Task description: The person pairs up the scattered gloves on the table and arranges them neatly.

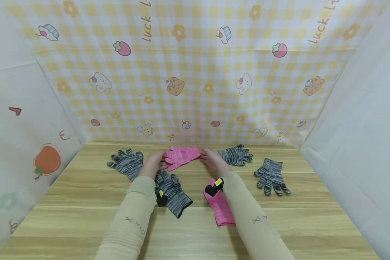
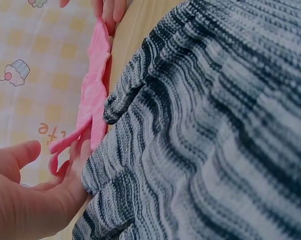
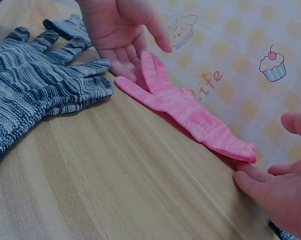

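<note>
A pink knit glove (image 1: 182, 156) lies flat near the back of the table, its cuff to the right. At its finger end is my left hand (image 1: 153, 163); in the left wrist view the fingers (image 2: 76, 172) reach under the glove's fingers, thumb raised apart. My right hand (image 1: 213, 160) is at the cuff, fingertips (image 3: 250, 175) touching or just under its edge, thumb also apart. Beside my left hand are two grey-black striped gloves, one farther left (image 1: 127, 163) and one nearer (image 1: 173, 195). Behind my right hand lies another striped glove (image 1: 236, 155).
A second pink glove (image 1: 221, 207) lies under my right forearm, partly hidden by it and the black wrist camera (image 1: 214, 187). Farther right is a striped glove (image 1: 272, 177). A yellow checked cloth (image 1: 195, 65) hangs behind the wooden table (image 1: 84, 202); white cloths hang at both sides.
</note>
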`<control>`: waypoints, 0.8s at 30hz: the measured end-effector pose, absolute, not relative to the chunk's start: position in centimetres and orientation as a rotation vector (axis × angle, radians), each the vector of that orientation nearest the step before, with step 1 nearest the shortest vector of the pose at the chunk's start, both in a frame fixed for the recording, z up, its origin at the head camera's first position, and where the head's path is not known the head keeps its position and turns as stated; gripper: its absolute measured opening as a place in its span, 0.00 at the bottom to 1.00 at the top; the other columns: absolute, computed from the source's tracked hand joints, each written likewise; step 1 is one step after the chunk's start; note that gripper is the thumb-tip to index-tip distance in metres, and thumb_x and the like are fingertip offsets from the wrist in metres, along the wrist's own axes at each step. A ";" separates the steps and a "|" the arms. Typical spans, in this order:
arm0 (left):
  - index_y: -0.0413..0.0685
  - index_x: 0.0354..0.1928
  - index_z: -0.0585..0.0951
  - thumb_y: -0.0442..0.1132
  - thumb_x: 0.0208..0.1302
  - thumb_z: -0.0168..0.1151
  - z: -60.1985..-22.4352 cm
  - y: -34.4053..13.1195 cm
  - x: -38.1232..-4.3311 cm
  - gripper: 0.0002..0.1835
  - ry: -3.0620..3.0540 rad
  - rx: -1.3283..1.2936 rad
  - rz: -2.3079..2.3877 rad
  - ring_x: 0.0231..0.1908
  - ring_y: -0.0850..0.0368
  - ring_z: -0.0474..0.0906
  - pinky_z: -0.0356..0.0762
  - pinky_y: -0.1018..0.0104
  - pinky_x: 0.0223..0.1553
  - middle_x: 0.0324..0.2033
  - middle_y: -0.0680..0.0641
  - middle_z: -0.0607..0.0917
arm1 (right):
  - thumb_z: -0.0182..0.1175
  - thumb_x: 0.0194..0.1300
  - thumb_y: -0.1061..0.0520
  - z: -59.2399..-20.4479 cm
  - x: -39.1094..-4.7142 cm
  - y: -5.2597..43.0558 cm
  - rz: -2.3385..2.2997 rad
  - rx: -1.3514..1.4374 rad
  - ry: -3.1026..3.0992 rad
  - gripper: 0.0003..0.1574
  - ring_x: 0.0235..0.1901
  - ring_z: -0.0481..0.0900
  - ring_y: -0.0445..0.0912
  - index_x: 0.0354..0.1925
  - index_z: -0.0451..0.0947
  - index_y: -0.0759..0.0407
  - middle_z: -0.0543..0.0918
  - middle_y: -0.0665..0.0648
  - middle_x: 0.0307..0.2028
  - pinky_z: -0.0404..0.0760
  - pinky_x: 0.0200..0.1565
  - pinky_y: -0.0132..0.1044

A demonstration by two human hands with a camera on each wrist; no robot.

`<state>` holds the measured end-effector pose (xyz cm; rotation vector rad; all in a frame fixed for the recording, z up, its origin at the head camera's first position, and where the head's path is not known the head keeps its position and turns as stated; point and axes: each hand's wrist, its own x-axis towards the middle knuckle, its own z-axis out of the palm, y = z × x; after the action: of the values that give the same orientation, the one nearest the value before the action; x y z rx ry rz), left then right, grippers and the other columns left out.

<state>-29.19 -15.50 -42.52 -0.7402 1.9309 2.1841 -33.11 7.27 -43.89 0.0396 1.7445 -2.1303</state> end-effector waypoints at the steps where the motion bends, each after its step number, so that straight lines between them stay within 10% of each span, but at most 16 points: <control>1: 0.28 0.55 0.75 0.39 0.69 0.54 -42.5 -15.4 -29.2 0.20 1.932 -0.751 2.192 0.32 0.49 0.83 0.81 0.58 0.44 0.34 0.38 0.83 | 0.42 0.76 0.60 -43.9 -33.1 7.3 -2.128 0.038 1.747 0.37 0.67 0.56 0.62 0.71 0.39 0.75 0.52 0.74 0.69 0.60 0.66 0.46; 24: 0.31 0.55 0.75 0.36 0.69 0.54 -41.9 -14.7 -29.1 0.17 1.965 -0.848 2.193 0.20 0.62 0.74 0.79 0.73 0.29 0.24 0.48 0.79 | 0.46 0.75 0.60 -43.9 -32.5 7.4 -2.156 0.044 1.731 0.30 0.62 0.66 0.60 0.67 0.54 0.76 0.63 0.71 0.65 0.69 0.61 0.47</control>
<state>-29.14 -14.70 -41.86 -0.8480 1.9646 2.1932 -32.50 7.39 -43.86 0.0435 1.7315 -2.1563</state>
